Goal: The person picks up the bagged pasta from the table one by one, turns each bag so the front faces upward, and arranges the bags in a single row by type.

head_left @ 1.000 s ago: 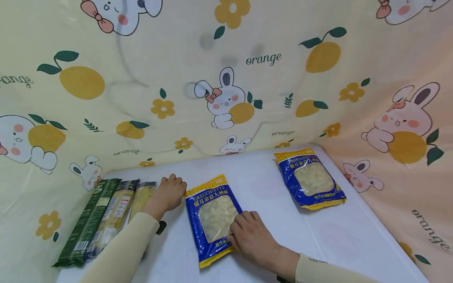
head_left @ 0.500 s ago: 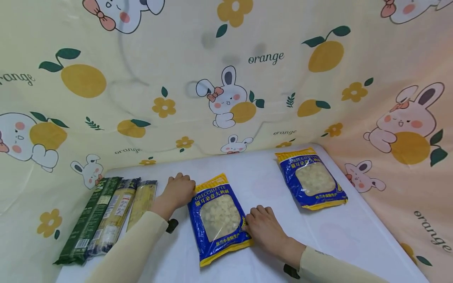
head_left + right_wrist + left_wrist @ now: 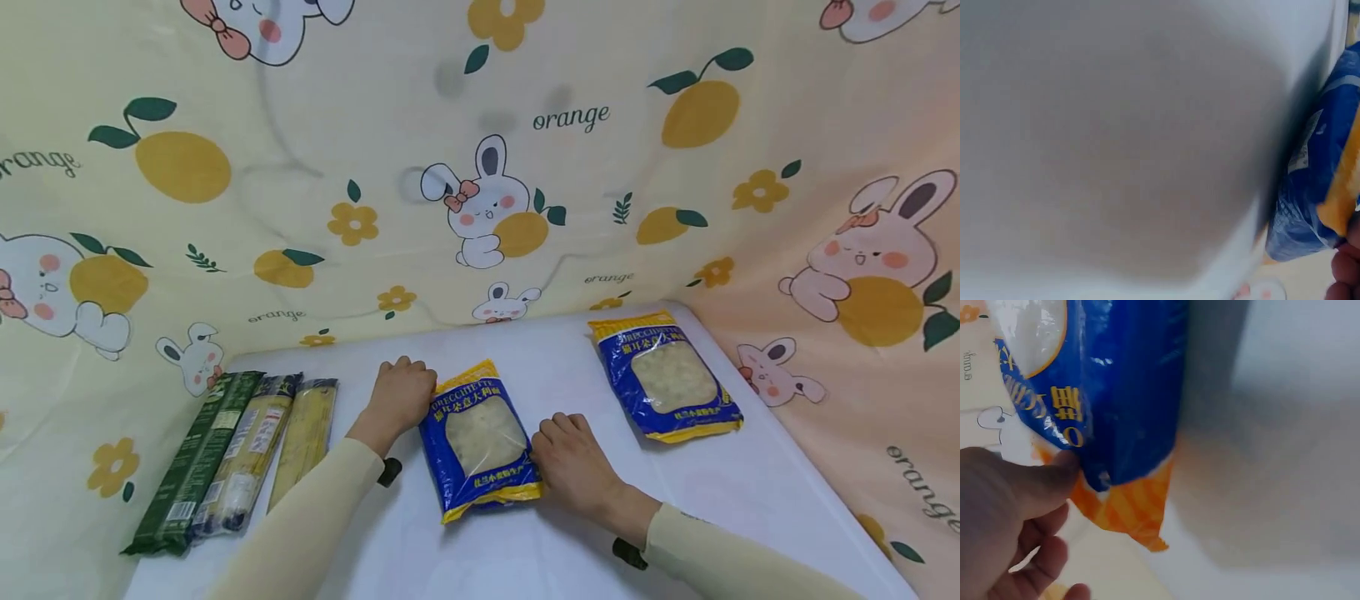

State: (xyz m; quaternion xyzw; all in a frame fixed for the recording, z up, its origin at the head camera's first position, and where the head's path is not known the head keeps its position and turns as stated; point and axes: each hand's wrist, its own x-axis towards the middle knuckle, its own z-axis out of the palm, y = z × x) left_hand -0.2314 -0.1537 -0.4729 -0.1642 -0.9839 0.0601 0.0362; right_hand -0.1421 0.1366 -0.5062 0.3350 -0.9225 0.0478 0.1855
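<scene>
Since the frame 0.5 s ago, the blue-and-yellow plastic film bag of pale pasta w/ a clear window (image 3: 486,437) has shifted a bit to the right & its near end sits higher in view; both hands have gone w/ it. It now looks tilted & prob. clear of the white table (image 3: 465,567), going by the shadow gap in the L wrist view. The second blue-and-yellow bag (image 3: 673,375) hasn't moved, nor have the long slim packs (image 3: 240,454) at far left.

Bag's mid-table, btwn the hands. Left hand (image 3: 402,392) pinches its top L corner, thumb on the printed face. Right hand (image 3: 572,454) has fingers clamped on the lower R edge; its thumb is mostly cut off in the wrist view.

Handling (my guess): fairly light, soft & floppy, loose pieces slumping to the low end; film's shiny, so maybe slippery; pasta could crack if squeezed. Best hold: opp. edges or crimped yellow ends, pinched gently, not the windowed middle; keep it near level so wt. doesn't slide.
</scene>
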